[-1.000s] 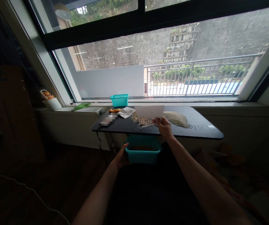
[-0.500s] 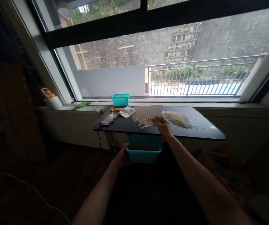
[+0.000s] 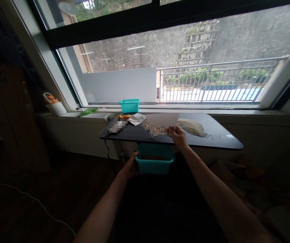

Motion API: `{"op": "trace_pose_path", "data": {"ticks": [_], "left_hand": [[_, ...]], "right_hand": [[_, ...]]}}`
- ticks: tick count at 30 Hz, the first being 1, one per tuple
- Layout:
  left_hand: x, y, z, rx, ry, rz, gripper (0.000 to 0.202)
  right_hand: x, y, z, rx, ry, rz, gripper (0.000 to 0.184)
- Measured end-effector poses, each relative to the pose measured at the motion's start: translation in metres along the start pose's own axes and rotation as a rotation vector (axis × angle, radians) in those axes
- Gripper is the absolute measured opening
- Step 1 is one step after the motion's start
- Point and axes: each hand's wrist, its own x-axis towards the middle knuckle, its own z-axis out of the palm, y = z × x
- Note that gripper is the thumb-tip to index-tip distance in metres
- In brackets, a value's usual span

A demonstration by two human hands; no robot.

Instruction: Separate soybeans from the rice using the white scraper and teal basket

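Observation:
My right hand is closed on the right end of a white slotted plastic piece, with a plain panel above and a row of slots below. It is held over the near edge of the black table. Small pale grains lie just behind and left of it. A larger heap of pale grains spreads on its right. Below the table edge, my left hand grips the left side of a turquoise bin, its fingers partly hidden. Brownish contents show dimly inside.
Another turquoise bin stands at the table's back by the window. White paper, an orange item and a blurred-out item lie at the table's left. A radiator and a white pot are farther left.
My right hand and the white slotted piece have shifted slightly right. My left hand stays on the turquoise bin. The whole view has moved a little.

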Motion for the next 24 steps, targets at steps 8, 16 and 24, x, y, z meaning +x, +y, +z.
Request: {"op": "trace_pose_path", "data": {"ticks": [8, 16, 24], "left_hand": [[0.0, 0.001, -0.004, -0.022, -0.004, -0.014, 0.046], [0.002, 0.001, -0.009, -0.012, -0.018, -0.005, 0.045], [-0.008, 0.023, -0.028, 0.054, -0.036, 0.035, 0.049]], "right_hand": [[-0.01, 0.003, -0.001, 0.086, -0.058, 0.056, 0.04], [-0.015, 0.001, 0.01, 0.111, -0.133, 0.083, 0.041], [-0.01, -0.001, 0.018, 0.116, -0.193, 0.093, 0.039]]}}
